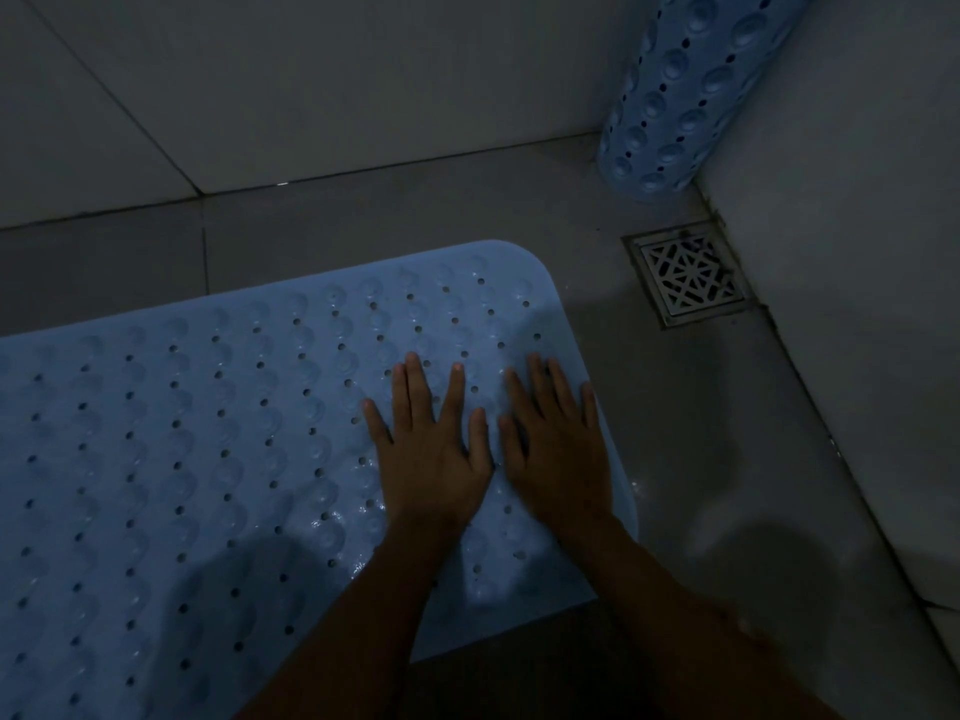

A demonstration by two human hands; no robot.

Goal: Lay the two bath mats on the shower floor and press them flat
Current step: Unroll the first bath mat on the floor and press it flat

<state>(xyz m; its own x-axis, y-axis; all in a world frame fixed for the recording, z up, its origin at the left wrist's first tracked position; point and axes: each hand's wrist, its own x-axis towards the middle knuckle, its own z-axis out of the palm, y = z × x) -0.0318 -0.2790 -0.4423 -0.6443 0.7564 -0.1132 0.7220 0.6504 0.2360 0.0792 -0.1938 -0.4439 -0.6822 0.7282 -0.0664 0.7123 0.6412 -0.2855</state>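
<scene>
Spread fingers of both hands press flat on the laid mat.

The left hand and right hand lie side by side near the blue mat's right edge, thumbs almost touching. The mat lies flat on the shower floor, its long axis running left out of view and a rounded corner towards the drain. Bare tile borders its far and right edges. The rolled mat stands upright in the wall corner.

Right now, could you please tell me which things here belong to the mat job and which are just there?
Job: flat mat, rolled mat, left hand, right hand, shower floor.
Just there: floor drain, wall tiles.
</scene>
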